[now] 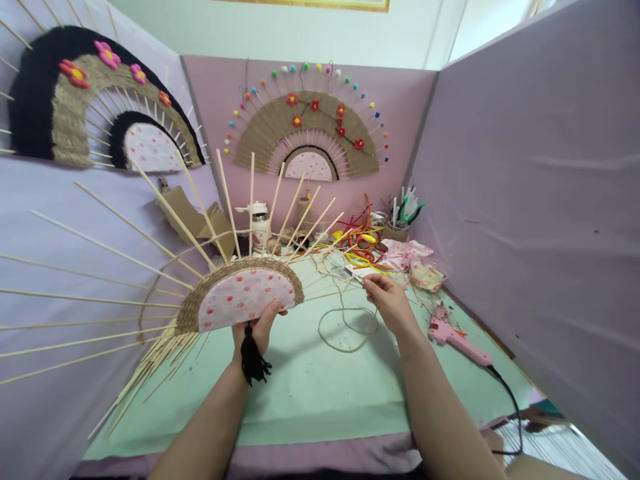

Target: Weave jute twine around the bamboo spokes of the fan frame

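My left hand (pixel 263 328) grips a half-round fan (pixel 240 293) at its lower edge, thumb on the front. Its white centre has red spots, a woven twine band (pixel 193 310) curves around it, and bare thin sticks (pixel 173 217) spread outward. A black tassel (pixel 253 353) hangs beneath. To the right, my right hand (pixel 385 300) is closed in a pinch on a slim metal tool (pixel 355 275); its exact kind is too small to tell. Loose twine (pixel 345 348) loops on the table below that hand, and another strand arcs across the sticks.
A pink glue gun (pixel 457 340) with a black cord lies at right. Several loose sticks (pixel 160 363) lie at left. Behind are coloured cords (pixel 367 247), crumpled cloth (pixel 407 257), a white-lidded bottle (pixel 259 223) and a cardboard piece (pixel 185 210). Decorated fans (pixel 310 120) hang on the partitions.
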`<action>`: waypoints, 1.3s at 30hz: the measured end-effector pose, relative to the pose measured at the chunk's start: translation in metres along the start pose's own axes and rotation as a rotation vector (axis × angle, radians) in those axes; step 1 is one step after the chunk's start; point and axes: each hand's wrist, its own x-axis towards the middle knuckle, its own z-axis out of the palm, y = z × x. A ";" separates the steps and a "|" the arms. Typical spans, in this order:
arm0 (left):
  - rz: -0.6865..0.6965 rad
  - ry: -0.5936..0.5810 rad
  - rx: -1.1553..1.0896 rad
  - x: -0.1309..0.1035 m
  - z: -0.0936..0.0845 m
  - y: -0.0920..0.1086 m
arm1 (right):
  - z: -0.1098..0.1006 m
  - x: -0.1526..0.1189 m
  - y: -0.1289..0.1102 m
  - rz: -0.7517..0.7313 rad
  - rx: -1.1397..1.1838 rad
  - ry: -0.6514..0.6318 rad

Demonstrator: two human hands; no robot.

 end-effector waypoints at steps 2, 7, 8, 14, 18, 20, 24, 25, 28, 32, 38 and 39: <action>-0.034 0.007 -0.026 0.000 0.000 0.004 | 0.000 -0.002 -0.002 -0.007 -0.020 -0.019; -0.044 0.037 -0.010 0.000 0.000 0.010 | 0.003 -0.011 -0.006 0.040 -0.245 -0.388; -0.047 0.041 -0.005 0.000 0.000 0.009 | 0.005 -0.013 -0.006 0.036 -0.311 -0.482; -0.047 0.054 0.001 -0.003 0.003 0.006 | 0.023 -0.020 0.001 -0.444 -0.533 -0.135; -0.008 0.022 0.054 -0.007 0.004 0.010 | 0.040 -0.029 0.002 -0.684 -0.480 0.059; 0.013 -0.005 0.073 -0.009 0.005 0.011 | 0.047 -0.032 0.002 -0.741 -0.479 0.084; 0.040 -0.019 0.068 -0.013 0.007 0.009 | 0.056 -0.032 0.004 -0.773 -0.515 0.128; 0.041 -0.020 0.071 -0.013 0.008 0.008 | 0.056 -0.031 0.004 -0.774 -0.527 0.136; 0.044 -0.021 0.087 -0.014 0.009 0.003 | 0.058 -0.030 0.004 -0.769 -0.556 0.154; 0.038 -0.014 0.059 -0.016 0.011 0.001 | 0.059 -0.031 0.004 -0.762 -0.563 0.148; -0.024 0.022 -0.031 -0.019 0.017 0.008 | 0.062 -0.034 0.005 -0.782 -0.530 0.124; -0.020 0.021 -0.033 -0.019 0.018 0.010 | 0.063 -0.034 0.005 -0.782 -0.527 0.120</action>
